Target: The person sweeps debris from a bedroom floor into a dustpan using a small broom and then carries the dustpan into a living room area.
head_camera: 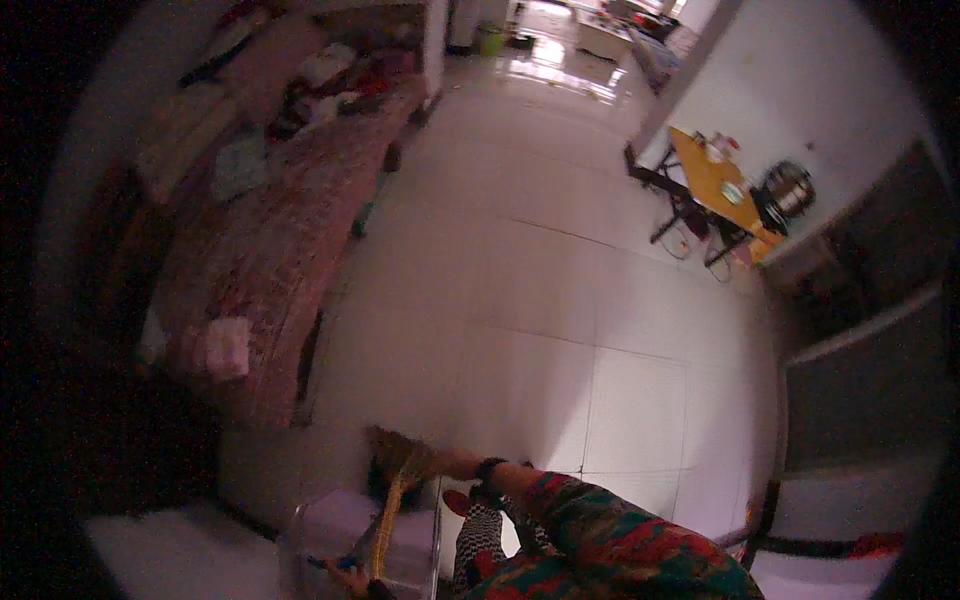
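Observation:
My right hand (439,461), blurred at the end of my patterned sleeve, is closed around a brown and yellow broom-like thing (388,525). Its brown end points up and away to the left, while the yellow length slants down towards me. Lower left, my left hand (350,579) grips a slim tool with a blue handle (334,562); motion and shadow hide its exact kind. Below my hands is a pale purple seat-like surface (322,517) with metal rails. My feet and checked trouser legs (478,536) show beside it.
A bed (262,247) with folded cloths and clothing runs along the left. Pale floor tiles (480,262) stretch ahead towards a bright doorway. A folding table (712,180) stands against the right wall, near a fan (789,189). A green bin (491,40) is at the far end.

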### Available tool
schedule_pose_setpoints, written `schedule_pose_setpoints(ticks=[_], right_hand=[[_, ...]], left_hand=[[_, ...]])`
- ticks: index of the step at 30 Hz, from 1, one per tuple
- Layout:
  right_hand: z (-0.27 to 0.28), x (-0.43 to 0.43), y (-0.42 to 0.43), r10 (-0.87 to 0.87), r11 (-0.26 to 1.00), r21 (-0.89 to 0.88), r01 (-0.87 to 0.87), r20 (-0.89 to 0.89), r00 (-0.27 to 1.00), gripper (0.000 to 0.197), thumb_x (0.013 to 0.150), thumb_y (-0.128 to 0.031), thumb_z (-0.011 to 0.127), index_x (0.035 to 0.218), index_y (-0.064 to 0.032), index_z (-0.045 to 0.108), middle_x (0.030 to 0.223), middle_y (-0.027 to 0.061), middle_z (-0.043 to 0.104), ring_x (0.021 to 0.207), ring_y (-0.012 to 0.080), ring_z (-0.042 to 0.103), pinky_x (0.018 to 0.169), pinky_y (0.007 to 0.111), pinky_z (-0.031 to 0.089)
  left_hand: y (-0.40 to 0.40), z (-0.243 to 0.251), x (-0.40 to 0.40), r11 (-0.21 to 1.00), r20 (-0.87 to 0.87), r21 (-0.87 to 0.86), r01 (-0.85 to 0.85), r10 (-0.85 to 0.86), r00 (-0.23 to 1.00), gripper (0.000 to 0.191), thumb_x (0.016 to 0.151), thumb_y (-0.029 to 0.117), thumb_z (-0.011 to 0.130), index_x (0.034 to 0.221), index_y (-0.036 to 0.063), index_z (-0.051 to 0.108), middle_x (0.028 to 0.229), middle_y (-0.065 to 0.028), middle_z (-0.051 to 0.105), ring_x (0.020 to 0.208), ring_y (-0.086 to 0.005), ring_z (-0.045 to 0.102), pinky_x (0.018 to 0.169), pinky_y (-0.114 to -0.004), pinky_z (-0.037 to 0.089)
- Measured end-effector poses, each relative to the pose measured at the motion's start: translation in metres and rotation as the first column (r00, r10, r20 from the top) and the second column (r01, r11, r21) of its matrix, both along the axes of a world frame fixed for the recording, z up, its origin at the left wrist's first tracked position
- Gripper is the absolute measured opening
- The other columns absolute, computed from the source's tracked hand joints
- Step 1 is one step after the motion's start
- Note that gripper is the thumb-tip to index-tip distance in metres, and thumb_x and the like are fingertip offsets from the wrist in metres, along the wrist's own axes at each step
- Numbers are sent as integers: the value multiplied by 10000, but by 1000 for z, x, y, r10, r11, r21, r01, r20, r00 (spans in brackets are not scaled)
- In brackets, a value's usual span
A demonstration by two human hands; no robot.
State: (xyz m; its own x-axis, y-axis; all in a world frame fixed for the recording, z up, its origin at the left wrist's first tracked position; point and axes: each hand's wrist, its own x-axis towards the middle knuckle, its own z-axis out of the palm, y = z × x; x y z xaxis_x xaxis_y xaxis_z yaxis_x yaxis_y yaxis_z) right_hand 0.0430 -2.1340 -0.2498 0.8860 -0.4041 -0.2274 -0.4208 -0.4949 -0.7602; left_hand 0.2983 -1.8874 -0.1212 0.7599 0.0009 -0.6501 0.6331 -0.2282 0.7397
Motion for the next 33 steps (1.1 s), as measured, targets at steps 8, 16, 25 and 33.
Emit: schedule_pose_setpoints(ticks=[8,16,25,33], right_hand=[[18,-346,27,-909,352,-331,876,-343,236,356,689,-316,564,889,-22,578,927,182,559,874,334,526,770,412,436],[125,-544,223,-607,-87,-396,914,-706,-364,429,678,-316,556,978,-14,504,968,218,527,914,349,514,756,412,443],[192,-553,412,-325,-439,-503,744,-684,-653,449,705,-330,544,1024,-21,480,988,199,513,918,329,497,777,405,413],[220,-562,478,-200,-552,-609,569,-566,-800,466,729,-342,533,1064,-27,458,1005,181,500,921,312,482,796,399,387]], left_hand=[[-106,13,-141,917,-41,-53,396,-398,916,373,819,227,493,1139,39,451,1043,-87,499,973,-229,469,809,-360,397],[-178,40,-196,796,26,-100,597,-598,801,378,824,249,480,1144,52,446,1050,-81,494,971,-225,464,806,-361,390],[-285,87,-237,661,196,-115,742,-717,669,384,829,274,466,1150,66,440,1058,-75,489,968,-221,458,802,-363,383],[-397,165,-245,588,441,-175,790,-670,597,390,833,297,453,1156,79,435,1065,-69,484,966,-217,453,799,-364,377]])
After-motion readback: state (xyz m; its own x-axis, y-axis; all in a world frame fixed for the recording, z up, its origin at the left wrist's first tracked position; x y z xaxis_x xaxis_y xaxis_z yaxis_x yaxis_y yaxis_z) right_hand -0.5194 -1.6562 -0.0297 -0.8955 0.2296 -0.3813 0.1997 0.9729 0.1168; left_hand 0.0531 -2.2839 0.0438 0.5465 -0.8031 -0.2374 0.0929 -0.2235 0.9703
